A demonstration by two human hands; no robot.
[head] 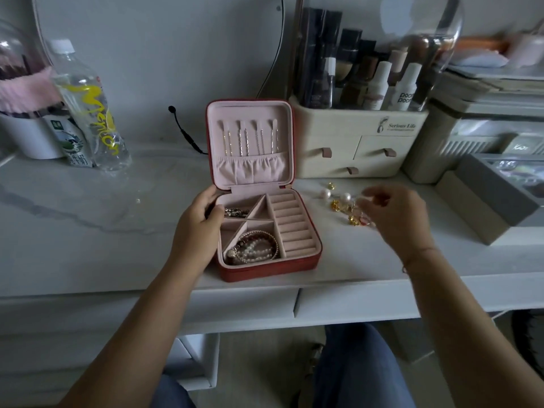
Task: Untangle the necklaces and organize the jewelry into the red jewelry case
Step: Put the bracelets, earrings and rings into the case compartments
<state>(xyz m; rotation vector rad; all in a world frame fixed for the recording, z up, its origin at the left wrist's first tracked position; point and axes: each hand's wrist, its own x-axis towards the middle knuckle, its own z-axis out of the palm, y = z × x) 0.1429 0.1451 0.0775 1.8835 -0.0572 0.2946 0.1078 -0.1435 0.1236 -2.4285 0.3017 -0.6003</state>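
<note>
Red case (266, 272) (pink lining (250, 111))

Words we can read
We read "Serious Life" on the cream organizer (359, 136), "poon poon" on a white bottle (407, 89), and unclear yellow script on the clear bottle (88, 107).

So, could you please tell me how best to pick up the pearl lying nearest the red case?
Probably pinch the pearl itself across its round sides, coming straight down from above: it lies on the table with bare space on the case side, and gold pieces crowd its right.
</note>
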